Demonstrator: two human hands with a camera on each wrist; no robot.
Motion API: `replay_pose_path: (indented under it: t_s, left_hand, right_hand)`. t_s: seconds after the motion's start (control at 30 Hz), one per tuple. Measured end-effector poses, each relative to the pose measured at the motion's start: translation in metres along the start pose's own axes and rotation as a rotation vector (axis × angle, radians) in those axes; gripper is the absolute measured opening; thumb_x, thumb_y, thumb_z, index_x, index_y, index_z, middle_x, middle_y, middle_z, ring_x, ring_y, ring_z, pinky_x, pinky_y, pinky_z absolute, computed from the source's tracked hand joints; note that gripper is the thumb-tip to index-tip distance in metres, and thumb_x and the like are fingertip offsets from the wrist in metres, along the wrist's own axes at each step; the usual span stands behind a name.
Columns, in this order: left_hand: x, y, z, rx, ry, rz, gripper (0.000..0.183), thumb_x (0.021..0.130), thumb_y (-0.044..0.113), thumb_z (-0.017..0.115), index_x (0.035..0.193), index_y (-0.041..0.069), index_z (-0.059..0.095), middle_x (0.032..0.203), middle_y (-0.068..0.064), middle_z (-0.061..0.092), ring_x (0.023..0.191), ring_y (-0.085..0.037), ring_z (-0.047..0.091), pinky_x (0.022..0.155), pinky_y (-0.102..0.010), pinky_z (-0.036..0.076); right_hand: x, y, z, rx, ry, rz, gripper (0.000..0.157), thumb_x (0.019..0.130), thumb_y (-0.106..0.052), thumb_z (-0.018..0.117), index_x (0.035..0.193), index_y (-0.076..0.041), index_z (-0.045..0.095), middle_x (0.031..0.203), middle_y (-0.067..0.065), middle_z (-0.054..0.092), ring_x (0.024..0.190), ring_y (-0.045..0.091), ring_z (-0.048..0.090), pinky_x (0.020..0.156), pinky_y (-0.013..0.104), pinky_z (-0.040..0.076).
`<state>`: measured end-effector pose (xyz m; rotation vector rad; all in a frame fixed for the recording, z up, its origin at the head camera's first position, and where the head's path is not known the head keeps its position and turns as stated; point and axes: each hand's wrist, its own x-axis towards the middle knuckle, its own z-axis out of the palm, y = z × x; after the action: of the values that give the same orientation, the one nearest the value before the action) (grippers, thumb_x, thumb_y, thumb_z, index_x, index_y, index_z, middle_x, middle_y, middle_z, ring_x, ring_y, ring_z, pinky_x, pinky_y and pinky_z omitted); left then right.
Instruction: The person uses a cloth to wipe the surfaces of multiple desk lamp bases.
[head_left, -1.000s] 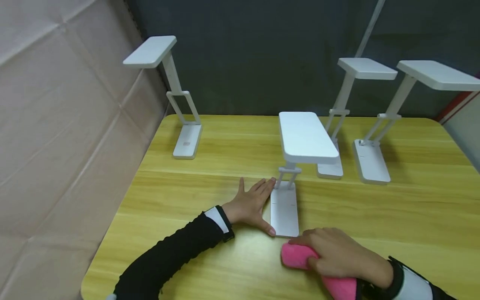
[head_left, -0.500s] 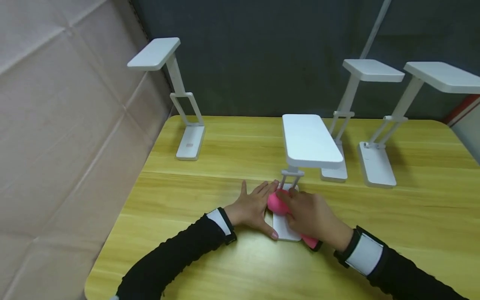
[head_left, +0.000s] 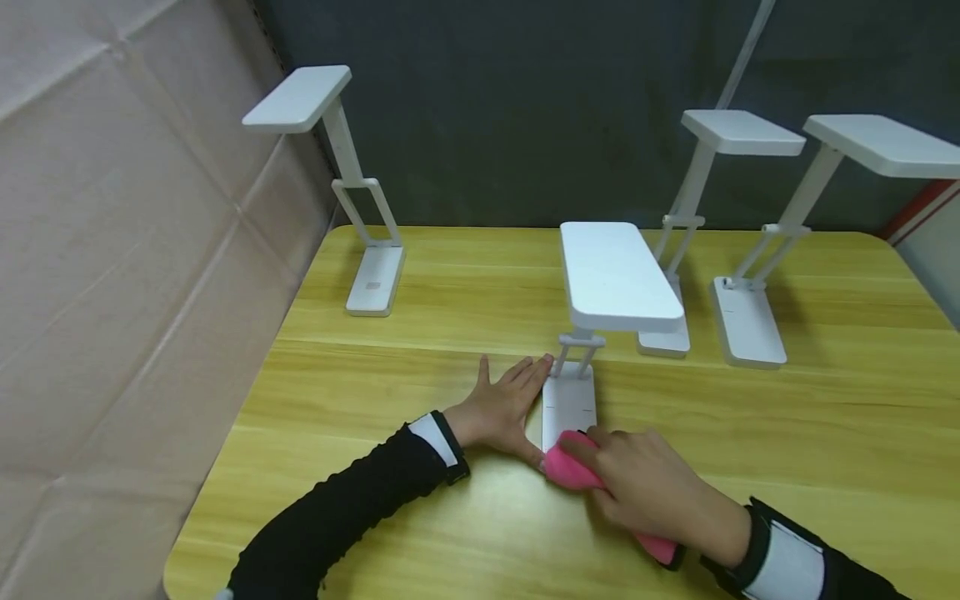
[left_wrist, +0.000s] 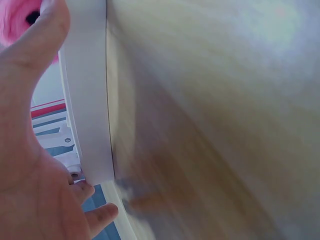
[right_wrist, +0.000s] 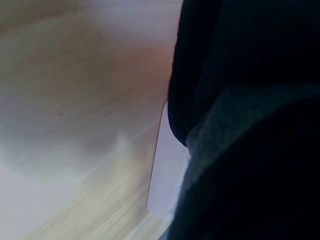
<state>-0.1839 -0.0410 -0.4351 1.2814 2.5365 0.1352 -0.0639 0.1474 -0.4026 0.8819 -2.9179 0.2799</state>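
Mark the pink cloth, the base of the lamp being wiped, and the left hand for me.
pink cloth (head_left: 568, 469), head view, on the bare front end ahead of the fingers.
lamp base (head_left: 568, 402), head view, on the flat top of the plate.
left hand (head_left: 501, 408), head view, on the back of the hand.

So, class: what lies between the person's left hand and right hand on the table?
In the head view, the near lamp's white base lies between the left hand and the right hand, which holds a pink cloth.

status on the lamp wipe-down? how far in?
Done: cannot tell; no lamp shows a visible before/after. In hand: the right hand presses the pink cloth on the near end of the front lamp's base, while the left hand lies flat against its side. Left: the three other lamps, for instance, are untouched.
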Motion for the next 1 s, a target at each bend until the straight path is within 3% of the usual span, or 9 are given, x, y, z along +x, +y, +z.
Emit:
replay_pose_path:
  t_s: [0.2, 0.4, 0.53, 0.63, 0.73, 0.87, 1.0]
  left_hand:
    - [0.000, -0.001, -0.002, -0.039, 0.007, 0.001, 0.134, 0.052, 0.082, 0.060, 0.140, 0.014, -0.016, 0.150, -0.004, -0.003, 0.135, -0.019, 0.000, 0.096, -0.069, -0.004]
    - [-0.001, 0.001, 0.000, -0.055, -0.006, -0.009, 0.134, 0.052, 0.081, 0.060, 0.140, 0.015, -0.016, 0.150, -0.002, -0.003, 0.135, -0.018, 0.000, 0.096, -0.068, -0.005]
    - [-0.004, 0.005, 0.004, -0.069, -0.020, 0.008, 0.134, 0.053, 0.081, 0.061, 0.140, 0.015, -0.017, 0.150, -0.002, -0.003, 0.135, -0.018, 0.000, 0.096, -0.069, -0.006]
    - [-0.004, 0.006, 0.005, -0.082, -0.019, 0.014, 0.134, 0.053, 0.080, 0.062, 0.140, 0.015, -0.016, 0.150, -0.002, -0.002, 0.135, -0.019, 0.000, 0.095, -0.069, -0.006]
    - [-0.004, 0.004, 0.002, -0.072, -0.010, 0.011, 0.133, 0.053, 0.080, 0.062, 0.140, 0.015, -0.016, 0.150, -0.002, -0.002, 0.135, -0.019, 0.000, 0.095, -0.069, -0.005]
    - [-0.003, 0.001, -0.003, -0.062, -0.009, 0.002, 0.133, 0.053, 0.080, 0.061, 0.140, 0.015, -0.016, 0.150, -0.003, 0.000, 0.135, -0.019, 0.001, 0.096, -0.069, -0.005]
    - [-0.004, 0.002, -0.002, -0.077, -0.014, -0.005, 0.133, 0.053, 0.080, 0.062, 0.140, 0.016, -0.016, 0.150, -0.004, 0.001, 0.135, -0.019, 0.001, 0.096, -0.069, -0.006]
  right_hand:
    - [-0.006, -0.001, -0.006, 0.054, -0.057, 0.002, 0.047, 0.062, -0.016, 0.061, 0.109, -0.020, 0.058, 0.072, -0.009, 0.046, 0.049, 0.004, 0.032, 0.040, 0.024, 0.030]
    - [-0.013, 0.004, -0.016, 0.190, -0.154, -0.011, 0.047, 0.064, -0.015, 0.061, 0.109, -0.027, 0.061, 0.078, -0.015, 0.049, 0.052, 0.001, 0.034, 0.045, 0.023, 0.034]
    - [-0.022, 0.019, -0.021, 0.218, -0.114, 0.098, 0.050, 0.067, -0.014, 0.062, 0.115, -0.027, 0.058, 0.086, -0.012, 0.055, 0.060, 0.002, 0.042, 0.049, 0.026, 0.039]
    - [-0.020, 0.039, -0.023, 0.150, -0.070, 0.276, 0.050, 0.070, -0.015, 0.063, 0.119, -0.020, 0.055, 0.083, -0.005, 0.054, 0.059, 0.007, 0.043, 0.046, 0.028, 0.037]
    - [-0.010, 0.058, -0.019, 0.057, -0.046, 0.395, 0.052, 0.072, -0.016, 0.061, 0.122, -0.010, 0.051, 0.077, 0.004, 0.052, 0.051, 0.012, 0.038, 0.039, 0.028, 0.032]
    - [0.008, 0.069, -0.005, -0.057, -0.030, 0.447, 0.050, 0.072, -0.017, 0.058, 0.120, -0.002, 0.050, 0.074, 0.013, 0.051, 0.045, 0.015, 0.037, 0.034, 0.028, 0.030]
    - [0.021, 0.067, 0.010, -0.150, 0.001, 0.422, 0.048, 0.071, -0.018, 0.060, 0.115, 0.001, 0.050, 0.069, 0.014, 0.047, 0.042, 0.016, 0.035, 0.031, 0.027, 0.028]
